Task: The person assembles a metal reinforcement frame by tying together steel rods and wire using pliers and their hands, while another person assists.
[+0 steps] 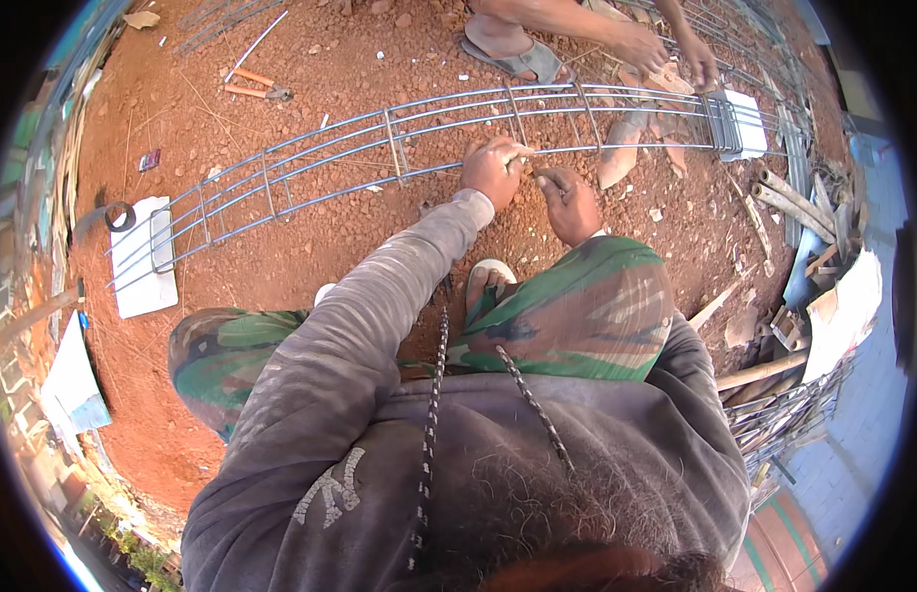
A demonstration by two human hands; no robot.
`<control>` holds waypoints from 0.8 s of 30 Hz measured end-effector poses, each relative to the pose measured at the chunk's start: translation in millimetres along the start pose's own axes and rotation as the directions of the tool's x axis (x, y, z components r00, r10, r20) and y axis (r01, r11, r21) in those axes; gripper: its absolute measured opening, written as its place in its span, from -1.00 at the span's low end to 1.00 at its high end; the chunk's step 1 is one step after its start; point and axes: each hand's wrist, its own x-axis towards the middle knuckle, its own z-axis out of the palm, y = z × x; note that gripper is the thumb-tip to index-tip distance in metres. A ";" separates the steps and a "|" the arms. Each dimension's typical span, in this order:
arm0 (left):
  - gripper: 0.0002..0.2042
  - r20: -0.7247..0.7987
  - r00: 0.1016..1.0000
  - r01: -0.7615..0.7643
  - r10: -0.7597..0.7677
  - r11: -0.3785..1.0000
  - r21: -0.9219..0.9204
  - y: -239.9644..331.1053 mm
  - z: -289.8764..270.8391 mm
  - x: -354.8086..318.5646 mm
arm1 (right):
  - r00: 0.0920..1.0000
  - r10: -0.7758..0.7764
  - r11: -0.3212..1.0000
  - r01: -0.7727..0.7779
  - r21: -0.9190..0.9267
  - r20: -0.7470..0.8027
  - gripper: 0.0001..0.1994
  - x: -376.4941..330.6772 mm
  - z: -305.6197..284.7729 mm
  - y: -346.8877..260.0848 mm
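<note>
A long cage of thin steel bars (338, 187) with square stirrups lies across the ground in front of me. My left hand (494, 170) is closed round its nearest bar, close to the middle. Just right of it, my right hand (569, 204) is held slightly nearer to me than that bar. Its thumb and fingers are pinched together, and whatever they hold is too small to make out. Several stirrups (723, 122) are bunched near the cage's right end. Across the cage, another person's hands (671, 57) reach toward its far side.
White pieces of board lie under the left end (148, 261) and right end (744, 126) of the cage. Orange-handled cutters (258, 87) rest on the red soil beyond it. The other person's sandalled foot (518, 61) is close behind the bars. Scrap wood (794, 207) is piled at right.
</note>
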 end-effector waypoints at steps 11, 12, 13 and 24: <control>-0.78 0.082 0.987 0.124 -0.137 0.981 0.147 18.8 -1.2 13.4 | 0.981 -0.184 0.943 0.157 -0.294 -0.065 -0.85 59.9 -16.9 11.1; -0.78 0.092 0.981 0.160 -0.173 0.978 0.135 20.9 0.0 14.5 | 0.995 -0.038 0.951 0.008 -0.311 -0.091 -0.80 55.2 -11.5 20.0; -0.78 0.096 0.978 0.172 -0.186 0.975 0.137 18.8 -1.3 11.0 | 0.989 -0.132 0.918 0.096 -0.386 -0.067 -0.72 50.3 -8.0 17.9; -0.79 0.314 0.913 0.354 -0.260 0.888 -0.293 -9.5 -33.7 47.4 | 0.751 0.318 0.062 -0.625 0.778 0.578 -0.43 1.7 27.0 12.5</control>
